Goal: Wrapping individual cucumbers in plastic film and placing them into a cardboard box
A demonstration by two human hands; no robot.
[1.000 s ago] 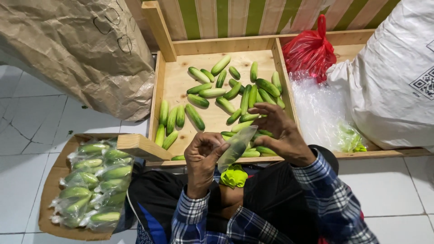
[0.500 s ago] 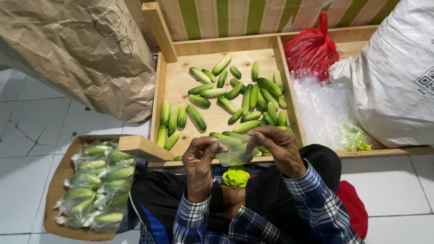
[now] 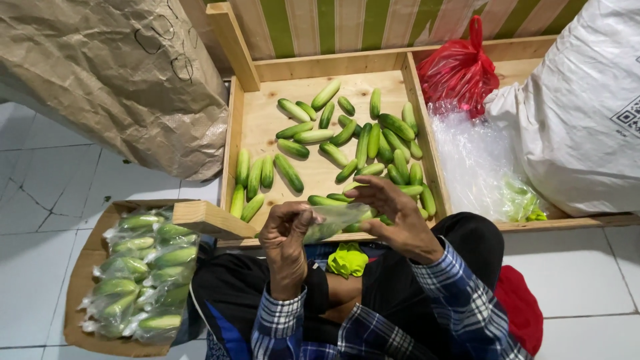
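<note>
stretching between both hands, bagged cucumber (image 3: 337, 220), left hand (image 3: 287, 240) and right hand (image 3: 393, 217) pinching its ends

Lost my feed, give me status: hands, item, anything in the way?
Left hand and right hand both gripping clear bag holding cucumbers. Loose cucumbers in wooden tray just beyond. Nothing between the hands.

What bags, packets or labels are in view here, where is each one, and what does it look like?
Clear bag of cucumbers: held between left hand and right hand.
Packed cucumber bags: piled on a cardboard tray, lower left.
Brown paper sack: upper left, crumpled.
Red plastic bag: knotted, top right.
White sack: far right, with a square black code label.
Clear plastic bags: loose, beside the crate.
</note>
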